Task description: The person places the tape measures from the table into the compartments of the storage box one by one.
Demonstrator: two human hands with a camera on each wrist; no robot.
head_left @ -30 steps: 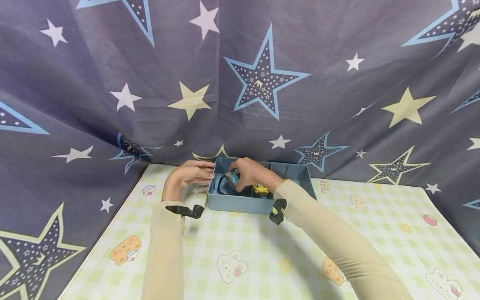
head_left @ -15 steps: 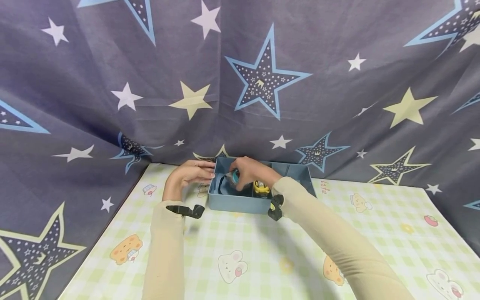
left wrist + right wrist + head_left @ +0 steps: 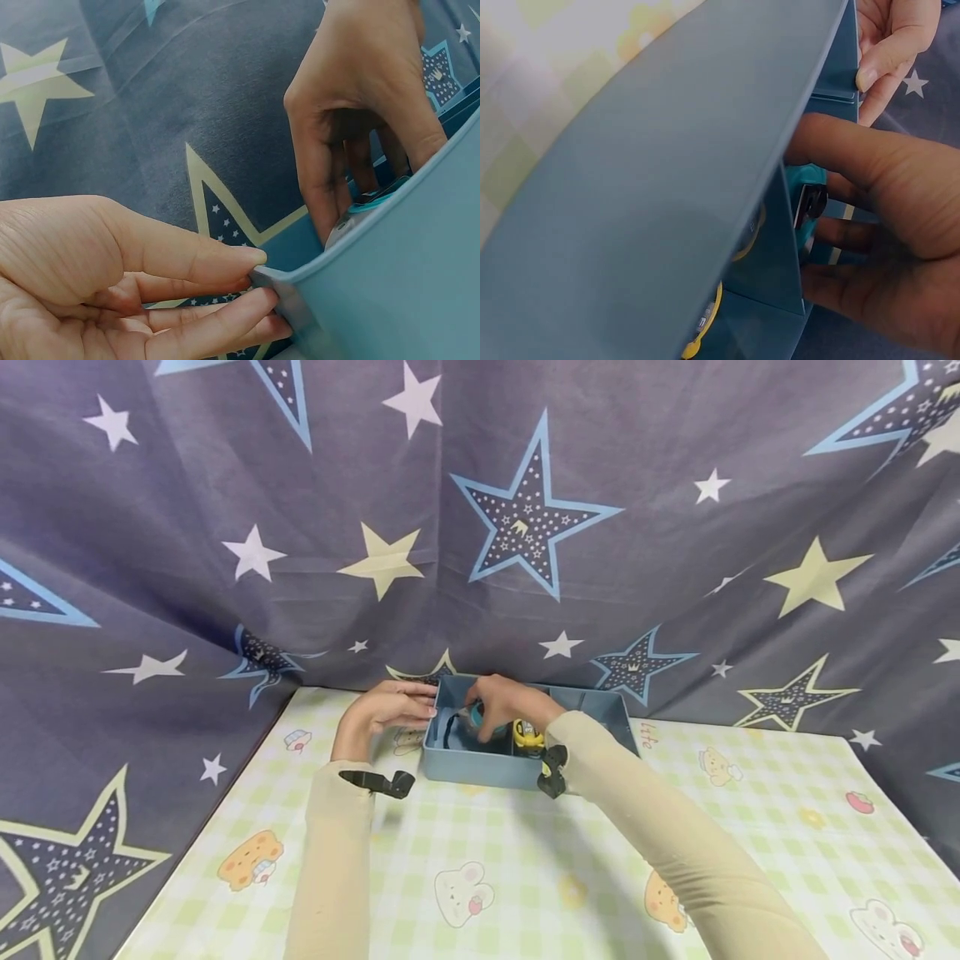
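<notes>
My right hand (image 3: 508, 702) reaches down into the left part of a blue-grey divided box (image 3: 480, 768). Its thumb and fingers grip a teal tape measure (image 3: 804, 177) with a black piece on its side, mostly hidden by the hand and a box wall. A dark strap (image 3: 448, 731) curves beside it on the compartment floor. Straight fingers and the thumb of my left hand (image 3: 386, 706) touch the box's outer left end; in the left wrist view the thumb tip lies at the rim's corner.
A yellow-and-black rounded item (image 3: 527, 737) sits in the compartment right of the teal one. Dividers split the box's right part. A star-patterned curtain (image 3: 517, 627) hangs close behind the box, and a green-checked tablecloth (image 3: 525, 860) spreads in front.
Over the last half second the box has shifted slightly right, with both hands and the teal tape measure moving along. The right hand keeps its grip.
</notes>
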